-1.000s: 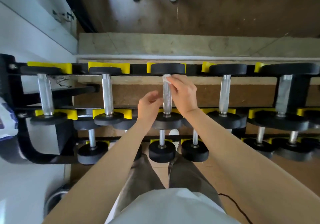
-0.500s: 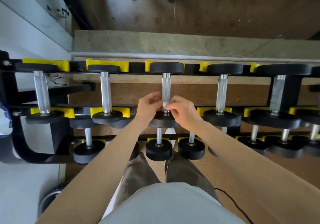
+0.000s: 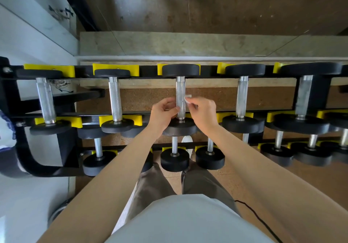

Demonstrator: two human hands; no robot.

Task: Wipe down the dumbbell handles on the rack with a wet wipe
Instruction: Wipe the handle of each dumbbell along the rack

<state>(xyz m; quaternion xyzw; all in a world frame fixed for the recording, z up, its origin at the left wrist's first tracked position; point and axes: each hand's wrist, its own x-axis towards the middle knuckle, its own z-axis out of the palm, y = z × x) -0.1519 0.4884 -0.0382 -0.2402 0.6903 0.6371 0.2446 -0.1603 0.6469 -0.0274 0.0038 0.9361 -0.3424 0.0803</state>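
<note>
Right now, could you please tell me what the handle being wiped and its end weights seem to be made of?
The handle looks like metal, probably steel: silvery with fine cross-hatched texture. The end weights look like matte black rubber or rubber coating: dull, no glare.

Our forearms extend fwd, converging. L hand [image 3: 164,112]: fingers curled, tips at handle [image 3: 180,94], grip unclear. R hand [image 3: 204,114]: thumb and fingers pinch wet wipe [image 3: 188,98].
</note>
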